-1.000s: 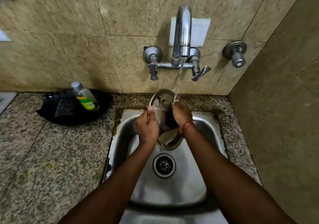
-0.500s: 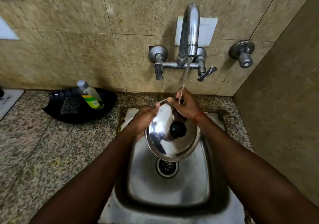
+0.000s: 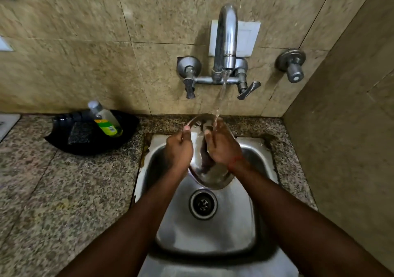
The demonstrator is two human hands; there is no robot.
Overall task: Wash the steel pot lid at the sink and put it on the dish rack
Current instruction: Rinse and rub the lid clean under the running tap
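A person's left hand point(image 3: 179, 151) grips the left rim of the steel pot lid point(image 3: 213, 177), thumb pressed on the upper edge, while the right hand point(image 3: 223, 146) closes on the right side, fingers curled over the far rim. The lid is held nearly on edge, directly below the tap point(image 3: 226, 42). The water stream point(image 3: 220, 97) lands on the right hand's fingers and on the lid's top edge. The lid's lower rim hangs in the air over the sink point(image 3: 245, 223), which lies below the tap with its drain point(image 3: 203, 204) nearest the camera.

The lid looks like thin, stiff, polished steel: probably light, unlikely to bend or break, and noisy if dropped. Wet, it is likely slippery on its faces, so the rim, pinched between thumb and fingers, is the surer hold. A central knob would be another, but the hands hide that part here.

Left of the tap, on the granite counter point(image 3: 64, 191), a black tray point(image 3: 123, 136) holds a bottle point(image 3: 105, 121) with a yellow-green label and a dark scrub pad point(image 3: 80, 136). Right of the tap, a separate valve point(image 3: 292, 63) juts from the wall. No dish rack is in view.
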